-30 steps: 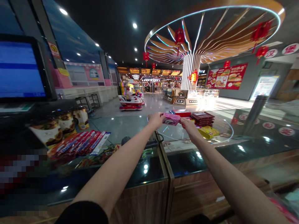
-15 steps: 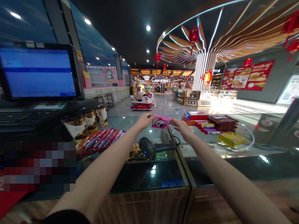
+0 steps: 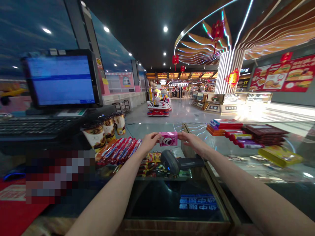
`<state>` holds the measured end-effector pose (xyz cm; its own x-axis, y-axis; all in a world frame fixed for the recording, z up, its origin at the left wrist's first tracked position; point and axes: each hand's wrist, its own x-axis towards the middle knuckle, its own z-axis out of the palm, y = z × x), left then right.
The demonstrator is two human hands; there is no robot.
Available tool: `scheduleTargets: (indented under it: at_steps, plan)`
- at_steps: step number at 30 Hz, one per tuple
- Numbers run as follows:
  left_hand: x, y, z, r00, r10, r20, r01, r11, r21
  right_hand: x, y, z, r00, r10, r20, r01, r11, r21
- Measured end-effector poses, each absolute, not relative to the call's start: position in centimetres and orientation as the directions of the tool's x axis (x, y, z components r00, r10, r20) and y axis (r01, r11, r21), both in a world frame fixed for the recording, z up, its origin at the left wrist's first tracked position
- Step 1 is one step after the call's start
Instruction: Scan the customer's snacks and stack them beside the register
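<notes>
In the head view, the left hand [image 3: 150, 144] and the right hand [image 3: 194, 142] grip the pink packet [image 3: 168, 139] at its two ends, with fingertips only; it is over the glass counter [image 3: 152, 193], just far of the scanner [image 3: 171, 162]; a loosened pinch could let it slip; a lowered right wrist might knock the scanner, being near.

The packet [image 3: 168, 139] is pink, with a pattern of white and black curves. Near it, the scanner [image 3: 169, 160] is dark grey with a small blue light. On the left, the candy rolls [image 3: 124, 150] are red with blue and white marks. On the right, the stacked packs [image 3: 267, 131] are brown, the box [image 3: 280, 156] yellow. Far, the column [image 3: 226, 70] has white and dark stripes.
</notes>
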<state>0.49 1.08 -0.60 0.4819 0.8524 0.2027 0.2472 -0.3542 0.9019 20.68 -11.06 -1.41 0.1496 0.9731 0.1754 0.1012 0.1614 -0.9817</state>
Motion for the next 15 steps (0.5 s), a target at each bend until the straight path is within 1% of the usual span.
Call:
scheduleTargets:
  at_steps: [5, 8, 11, 13, 15]
  plan:
    - [0.2, 1.2, -0.9, 0.515, 0.823, 0.240, 0.245, -0.410, 0.878, 20.9, -11.3, -1.7, 0.120, 0.981, 0.151, 0.056, 0.145, -0.988]
    - [0.4, 1.5, -1.4, 0.546, 0.789, 0.282, 0.227, -0.463, 0.857, 21.3, -11.2, -1.9, 0.149, 0.980, 0.135, 0.041, 0.130, -0.991]
    - [0.6, 2.0, -2.1, 0.597, 0.735, 0.322, 0.159, -0.502, 0.850, 21.6, -11.2, -2.0, 0.211, 0.973, 0.097, 0.054, 0.088, -0.995]
    - [0.7, 2.3, -2.6, 0.633, 0.704, 0.322, 0.109, -0.493, 0.863, 21.7, -11.3, -2.0, 0.246, 0.967, 0.064, 0.062, 0.050, -0.997]
    - [0.8, 2.6, -2.9, 0.656, 0.694, 0.296, 0.090, -0.462, 0.883, 21.6, -11.5, -1.9, 0.242, 0.969, 0.042, 0.086, 0.022, -0.996]
